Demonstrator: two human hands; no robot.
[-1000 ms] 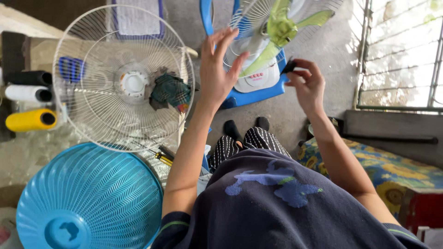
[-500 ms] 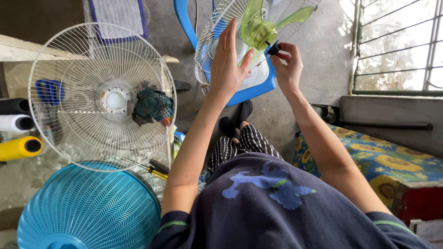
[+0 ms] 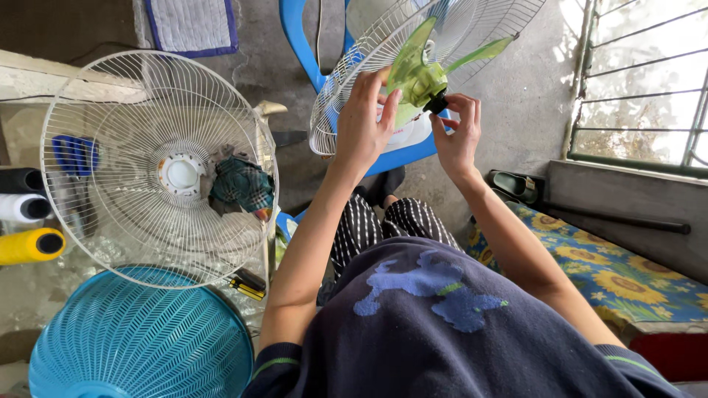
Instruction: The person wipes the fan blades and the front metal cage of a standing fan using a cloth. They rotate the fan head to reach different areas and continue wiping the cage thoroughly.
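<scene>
A blue and white fan point(image 3: 402, 140) stands in front of me with its white rear grille point(image 3: 472, 29) and translucent green blade point(image 3: 417, 70) in place. My left hand point(image 3: 365, 121) rests on the green blade beside its hub, fingers curled against it. My right hand point(image 3: 457, 136) pinches a small black cap point(image 3: 438, 103) sitting at the tip of the blade's hub.
A loose white wire fan grille point(image 3: 158, 166) leans at the left with a dark green cloth point(image 3: 242, 184) behind it. A blue plastic grille point(image 3: 140, 339) lies lower left. Thread cones point(image 3: 29, 245), a yellow-handled tool point(image 3: 247, 284), and a sunflower-print cushion point(image 3: 627, 273) are nearby.
My right hand brought the black cap down onto the blade hub. My left hand dropped from spread fingers in the air to resting on the green blade.
</scene>
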